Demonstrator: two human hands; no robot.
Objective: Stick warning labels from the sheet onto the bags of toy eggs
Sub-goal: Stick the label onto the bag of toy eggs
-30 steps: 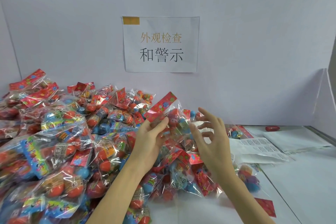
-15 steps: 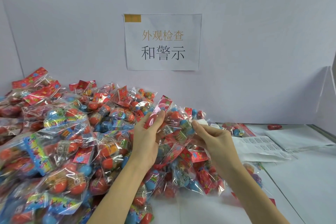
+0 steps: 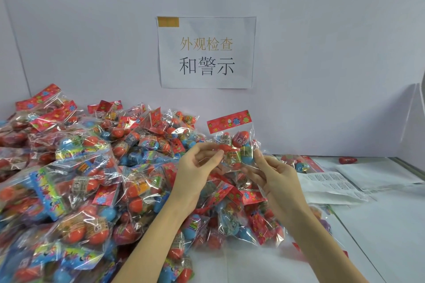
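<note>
A clear bag of toy eggs [image 3: 234, 145] with a red flowered header card is held upright in the air just below the printed wall sign [image 3: 206, 52], above the near right edge of the big heap of bags [image 3: 87, 179]. The left hand [image 3: 195, 167] pinches the bag's left side between thumb and fingertips, and the right hand [image 3: 273, 174] pinches its lower right side the same way. Right of the sign, the label sheet [image 3: 331, 186] lies flat on the white worktop [image 3: 391, 225], just beside the right hand.
</note>
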